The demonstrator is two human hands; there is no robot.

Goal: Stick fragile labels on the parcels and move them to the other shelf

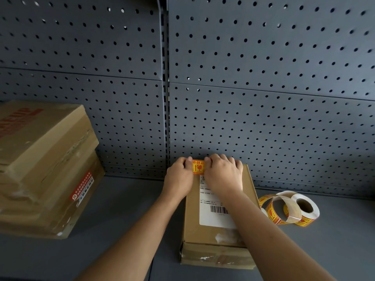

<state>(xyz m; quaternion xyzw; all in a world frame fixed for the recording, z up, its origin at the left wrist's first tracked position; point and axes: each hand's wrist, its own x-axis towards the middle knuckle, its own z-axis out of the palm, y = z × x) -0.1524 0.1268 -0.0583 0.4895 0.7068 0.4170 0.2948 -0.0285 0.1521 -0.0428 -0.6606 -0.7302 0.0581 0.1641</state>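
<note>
Label (197, 167) in grip of left hand (178, 177) and right hand (223, 175), over parcel (191, 230)

The light is dim, cool and diffuse; its source cannot be told. A few holes near the top left of the dark grey perforated metal back panel (263, 57) glint white. Soft shadows lie on the grey metal shelf deck (121, 209) beside the narrow brown cardboard parcel (203, 236) and the roll of orange fragile labels (304, 207). At the deck's left edge, the stack of large brown cardboard boxes (40, 169) is smeared and out of focus. The parcel's white shipping label (213, 211) shows a crisp barcode, while the orange and yellow fragile sticker (197, 167) looks slightly soft. Wide-angle distortion bows the panel seams, most strongly toward the corners.
</note>
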